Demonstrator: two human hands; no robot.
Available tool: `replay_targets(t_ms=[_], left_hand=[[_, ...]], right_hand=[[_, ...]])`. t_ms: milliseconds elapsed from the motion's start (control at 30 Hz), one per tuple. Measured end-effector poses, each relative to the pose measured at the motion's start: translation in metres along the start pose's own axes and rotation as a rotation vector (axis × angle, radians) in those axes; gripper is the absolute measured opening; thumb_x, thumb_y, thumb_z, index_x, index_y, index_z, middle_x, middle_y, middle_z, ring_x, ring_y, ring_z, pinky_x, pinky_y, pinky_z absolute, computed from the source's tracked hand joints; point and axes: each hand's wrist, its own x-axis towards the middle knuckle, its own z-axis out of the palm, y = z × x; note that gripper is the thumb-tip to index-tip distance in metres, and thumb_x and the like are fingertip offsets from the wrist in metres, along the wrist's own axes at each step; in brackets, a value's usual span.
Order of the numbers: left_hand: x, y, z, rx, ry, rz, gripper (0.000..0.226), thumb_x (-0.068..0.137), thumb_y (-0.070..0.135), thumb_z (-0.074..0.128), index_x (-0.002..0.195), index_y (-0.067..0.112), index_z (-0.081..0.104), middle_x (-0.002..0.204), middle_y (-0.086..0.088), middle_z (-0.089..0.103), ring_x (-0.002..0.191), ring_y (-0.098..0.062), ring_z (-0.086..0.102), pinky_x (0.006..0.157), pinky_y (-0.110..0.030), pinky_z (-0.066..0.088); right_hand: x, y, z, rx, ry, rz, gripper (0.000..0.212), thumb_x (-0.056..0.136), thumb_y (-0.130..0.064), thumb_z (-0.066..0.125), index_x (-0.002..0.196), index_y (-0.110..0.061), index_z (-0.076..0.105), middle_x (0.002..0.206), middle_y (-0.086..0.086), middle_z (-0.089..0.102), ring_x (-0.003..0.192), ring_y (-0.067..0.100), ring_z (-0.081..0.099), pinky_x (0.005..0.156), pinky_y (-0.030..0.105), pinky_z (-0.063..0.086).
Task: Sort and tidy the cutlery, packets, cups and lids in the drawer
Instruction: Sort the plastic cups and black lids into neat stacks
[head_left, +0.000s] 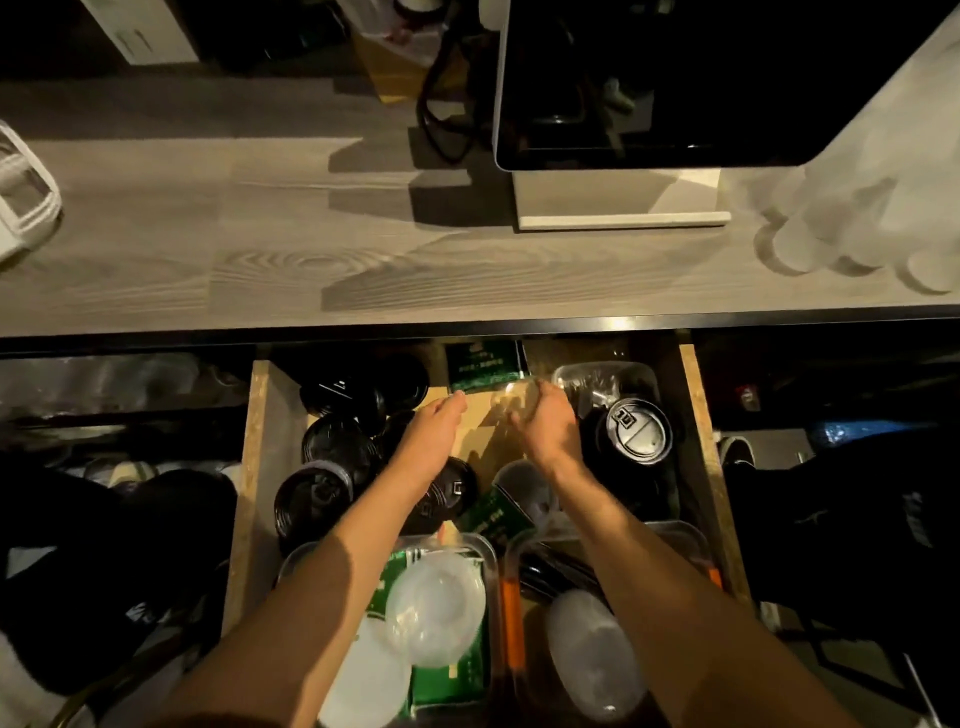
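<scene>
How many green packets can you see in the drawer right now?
3: one green packet at the drawer's back, one mid-drawer between the forearms, one in the near-left clear tray under lids. More may be hidden.

Both bare forearms reach forward and come close together. The left hand (434, 428) is stretched flat with straight fingers. The right hand (545, 423) is curled, and it seems to grip something clear, though blur hides the fingers.

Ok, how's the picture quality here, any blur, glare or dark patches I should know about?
Head view: warm, dim light; the right hand and the clear item in its grip are motion-blurred; the cup stacks on the counter look washed out; areas beside the drawer are nearly black; wide-angle bending at the edges.
</scene>
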Motion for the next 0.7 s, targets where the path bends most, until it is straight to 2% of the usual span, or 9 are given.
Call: replay_targets(t_ms=[67, 133, 233, 333, 433, 500, 567, 633, 700], left_hand=[[0.012, -0.009, -0.002, 0.005, -0.031, -0.015, 0.044, 0.102, 0.045, 0.042, 0.128, 0.016, 0.062, 0.134, -0.007, 0.059, 0.126, -0.022, 0.052, 0.112, -0.047, 0.037], [0.02, -0.017, -0.003, -0.001, -0.048, -0.023, 0.043, 0.102, 0.046, 0.041, 0.126, 0.017, 0.062, 0.134, -0.007, 0.059, 0.124, -0.022, 0.053, 0.109, -0.044, 0.04], [0.027, -0.027, -0.004, -0.027, -0.057, -0.04, 0.036, 0.105, 0.041, 0.037, 0.118, 0.019, 0.062, 0.134, -0.01, 0.058, 0.12, -0.023, 0.053, 0.1, -0.038, 0.042], [0.025, -0.035, -0.005, -0.059, -0.075, -0.075, 0.047, 0.106, 0.041, 0.032, 0.131, 0.011, 0.058, 0.14, -0.013, 0.054, 0.129, -0.026, 0.05, 0.107, -0.041, 0.039], [0.018, -0.035, -0.005, -0.104, -0.069, -0.076, 0.051, 0.107, 0.043, 0.031, 0.135, 0.008, 0.056, 0.139, -0.014, 0.056, 0.127, -0.026, 0.052, 0.11, -0.04, 0.039], [0.013, -0.031, -0.007, -0.156, -0.053, -0.054, 0.052, 0.106, 0.045, 0.032, 0.135, 0.008, 0.055, 0.137, -0.013, 0.057, 0.125, -0.024, 0.054, 0.11, -0.04, 0.041], [0.006, -0.025, -0.007, -0.22, -0.051, -0.015, 0.048, 0.105, 0.046, 0.035, 0.131, 0.012, 0.057, 0.137, -0.012, 0.058, 0.122, -0.023, 0.056, 0.109, -0.039, 0.042], [-0.004, -0.018, -0.005, -0.296, -0.084, 0.031, 0.048, 0.101, 0.051, 0.038, 0.129, 0.016, 0.057, 0.137, -0.009, 0.058, 0.12, -0.021, 0.057, 0.106, -0.037, 0.043], [-0.013, -0.012, -0.001, -0.377, -0.137, 0.098, 0.06, 0.094, 0.058, 0.037, 0.135, 0.018, 0.056, 0.133, -0.007, 0.063, 0.121, -0.021, 0.058, 0.103, -0.038, 0.043]], right_hand=[[0.011, 0.003, 0.016, -0.278, 0.01, -0.053, 0.051, 0.093, -0.016, 0.061, 0.14, -0.004, 0.044, 0.139, 0.012, 0.05, 0.128, 0.025, 0.049, 0.107, 0.032, 0.041], [0.016, 0.004, 0.026, -0.416, 0.055, -0.114, 0.056, 0.094, -0.014, 0.059, 0.144, -0.002, 0.036, 0.146, 0.013, 0.044, 0.134, 0.027, 0.04, 0.11, 0.032, 0.036], [0.018, 0.009, 0.034, -0.552, 0.081, -0.178, 0.051, 0.093, -0.018, 0.061, 0.138, -0.004, 0.042, 0.133, 0.014, 0.05, 0.124, 0.028, 0.045, 0.105, 0.034, 0.04], [0.01, 0.009, 0.035, -0.607, 0.014, -0.163, 0.046, 0.089, -0.026, 0.066, 0.128, -0.007, 0.051, 0.124, 0.013, 0.053, 0.112, 0.027, 0.052, 0.095, 0.035, 0.046], [-0.007, -0.001, 0.02, -0.313, 0.022, -0.083, 0.053, 0.082, -0.037, 0.073, 0.122, -0.006, 0.057, 0.122, 0.009, 0.05, 0.101, 0.026, 0.058, 0.09, 0.036, 0.051], [-0.02, -0.013, 0.004, -0.067, 0.12, -0.05, 0.05, 0.079, -0.038, 0.075, 0.118, -0.01, 0.06, 0.117, 0.006, 0.05, 0.091, 0.019, 0.058, 0.08, 0.027, 0.05], [-0.033, -0.026, -0.013, 0.252, 0.124, 0.044, 0.038, 0.081, -0.027, 0.074, 0.114, -0.012, 0.063, 0.111, 0.004, 0.057, 0.086, 0.011, 0.059, 0.073, 0.015, 0.046], [-0.046, -0.037, -0.029, 0.759, -0.09, 0.179, 0.017, 0.089, -0.016, 0.066, 0.104, -0.009, 0.065, 0.102, 0.006, 0.063, 0.087, 0.012, 0.063, 0.079, 0.019, 0.052], [-0.059, -0.045, -0.039, 1.072, -0.391, 0.204, 0.016, 0.095, -0.015, 0.057, 0.102, -0.003, 0.066, 0.095, 0.008, 0.065, 0.087, 0.015, 0.064, 0.087, 0.028, 0.053]])
